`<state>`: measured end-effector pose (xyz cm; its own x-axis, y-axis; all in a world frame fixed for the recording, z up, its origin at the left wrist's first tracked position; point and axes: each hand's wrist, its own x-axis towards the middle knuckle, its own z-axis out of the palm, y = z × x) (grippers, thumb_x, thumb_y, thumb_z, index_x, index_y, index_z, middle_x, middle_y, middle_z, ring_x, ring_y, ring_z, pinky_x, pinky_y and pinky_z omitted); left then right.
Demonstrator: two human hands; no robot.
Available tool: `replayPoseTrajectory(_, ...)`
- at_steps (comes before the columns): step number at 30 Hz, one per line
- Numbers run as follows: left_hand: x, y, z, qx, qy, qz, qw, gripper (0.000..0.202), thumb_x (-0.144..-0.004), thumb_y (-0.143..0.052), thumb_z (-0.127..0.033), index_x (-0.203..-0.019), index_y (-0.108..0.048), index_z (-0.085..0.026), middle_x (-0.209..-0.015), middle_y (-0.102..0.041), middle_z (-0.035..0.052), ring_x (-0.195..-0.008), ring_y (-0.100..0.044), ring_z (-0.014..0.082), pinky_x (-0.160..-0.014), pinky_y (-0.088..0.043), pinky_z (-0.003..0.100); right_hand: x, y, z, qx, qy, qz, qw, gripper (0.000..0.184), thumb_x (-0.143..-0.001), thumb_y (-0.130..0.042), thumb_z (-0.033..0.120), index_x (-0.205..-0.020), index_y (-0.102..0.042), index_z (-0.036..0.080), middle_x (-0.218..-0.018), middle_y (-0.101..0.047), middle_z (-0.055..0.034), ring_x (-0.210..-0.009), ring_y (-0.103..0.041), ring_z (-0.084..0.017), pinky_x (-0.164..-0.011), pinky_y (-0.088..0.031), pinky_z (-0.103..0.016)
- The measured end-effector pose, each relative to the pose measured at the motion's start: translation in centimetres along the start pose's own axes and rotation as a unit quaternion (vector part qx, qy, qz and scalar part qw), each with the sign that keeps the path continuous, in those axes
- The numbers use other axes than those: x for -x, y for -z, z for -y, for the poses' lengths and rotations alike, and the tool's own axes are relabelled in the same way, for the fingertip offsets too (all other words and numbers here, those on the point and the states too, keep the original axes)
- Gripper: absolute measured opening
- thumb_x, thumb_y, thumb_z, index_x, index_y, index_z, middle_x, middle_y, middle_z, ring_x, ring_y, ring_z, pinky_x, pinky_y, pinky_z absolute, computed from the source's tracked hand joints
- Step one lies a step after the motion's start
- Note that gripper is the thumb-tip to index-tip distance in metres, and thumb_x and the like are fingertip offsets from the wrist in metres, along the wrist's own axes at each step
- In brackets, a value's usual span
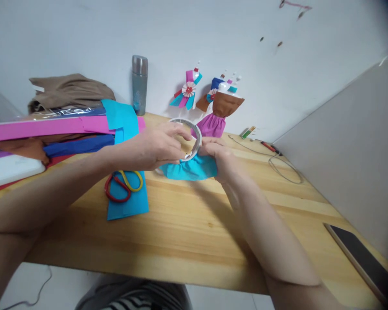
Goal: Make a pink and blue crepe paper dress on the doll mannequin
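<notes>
Above the middle of the table, my left hand (163,146) is closed at the left side of a pale roll of tape (196,133), with fingers reaching across its opening. My right hand (218,157) pinches at the ring's right edge and grips the end of a gathered light-blue strip of paper or cloth (190,168). That strip hangs in folds just under the ring, between both hands. Below my left forearm, scissors with a red and a yellow handle (129,189) lie on folded blue sheets (129,209); their blades are hidden.
Small decorated figures in pink, blue and brown (188,90) stand by the wall, beside a grey flask (139,86). Coloured sheets (51,129) and brown cloth (71,92) are piled at left. A phone (358,258) lies at right, a thin cable (284,174) behind it.
</notes>
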<state>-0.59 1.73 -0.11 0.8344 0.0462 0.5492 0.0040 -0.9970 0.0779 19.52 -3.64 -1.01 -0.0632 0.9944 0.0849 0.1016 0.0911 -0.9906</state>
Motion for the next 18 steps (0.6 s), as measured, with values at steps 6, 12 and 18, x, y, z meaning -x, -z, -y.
replayPoseTrajectory(6, 0.8, 0.6, 1.8, 0.075, 0.067, -0.062, 0.993, 0.017, -0.093, -0.062, -0.029, -0.094, -0.077, -0.021, -0.094, -0.076, 0.0056, -0.117, -0.063, 0.0216, -0.097, -0.051, 0.031, -0.3, 1.1, -0.2, 0.031, 0.015, -0.026, 0.999, 0.031, -0.065, -0.067, 0.049, -0.06, -0.053, 0.022, -0.059, -0.05, 0.002, -0.053, -0.044, -0.013, -0.049, -0.036, -0.028)
replayPoseTrajectory(12, 1.6, 0.7, 2.6, 0.13, 0.126, -0.082, 0.98, 0.017, -0.088, -0.068, -0.029, -0.099, -0.079, -0.021, -0.111, -0.074, 0.0096, -0.114, -0.066, 0.0211, -0.096, -0.052, 0.031, 0.4, 1.6, 1.0, 0.174, 0.076, -0.043, 0.981, 0.049, -0.076, -0.067, 0.061, -0.053, -0.046, 0.022, -0.049, -0.038, 0.0036, -0.047, -0.034, -0.011, -0.046, -0.025, -0.027)
replayPoseTrajectory(18, 1.3, 0.9, 2.1, 0.193, 0.117, -0.035, 0.973, 0.018, -0.089, -0.066, -0.024, -0.101, -0.079, -0.021, -0.108, -0.076, 0.0088, -0.12, -0.063, 0.0217, -0.099, -0.051, 0.031, 1.2, 2.1, 1.5, 0.227, 0.239, -0.081, 0.941, 0.023, -0.076, -0.075, 0.042, -0.079, -0.068, 0.021, -0.064, -0.058, 0.0001, -0.062, -0.052, -0.015, -0.059, -0.04, -0.03)
